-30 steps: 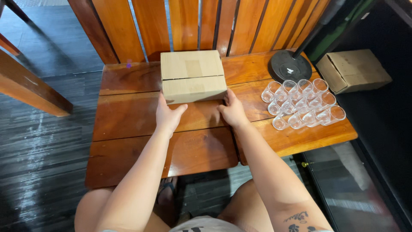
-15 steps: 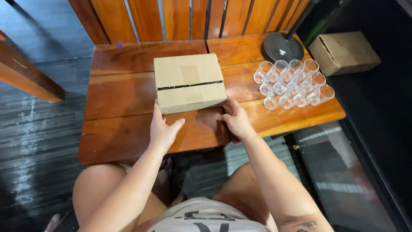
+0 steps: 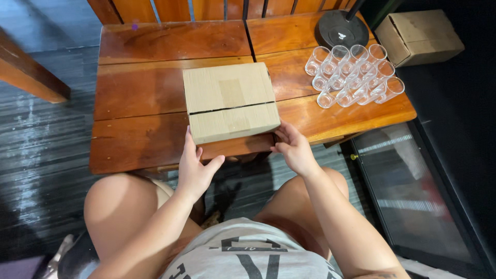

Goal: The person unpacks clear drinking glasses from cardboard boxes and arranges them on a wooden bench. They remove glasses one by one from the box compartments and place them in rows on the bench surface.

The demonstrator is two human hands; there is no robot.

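A closed cardboard box (image 3: 230,101) with a dark seam across its top rests at the near edge of a reddish wooden table (image 3: 139,93). My left hand (image 3: 195,166) is pressed against the box's near left corner, fingers up along its side and thumb spread. Fingers of my right hand (image 3: 293,148) curl under the near right corner. Both hands grip the box from the front. My bare knees sit below the table's edge.
Several clear drinking glasses (image 3: 351,75) lie clustered on the table's right end, beside a black round stand base (image 3: 341,28). Another cardboard box (image 3: 419,36) sits on the dark floor at the far right. A slatted wooden backrest runs behind the table.
The box has slid from the middle of the table toward me to the near edge, with both hands moving back along with it.
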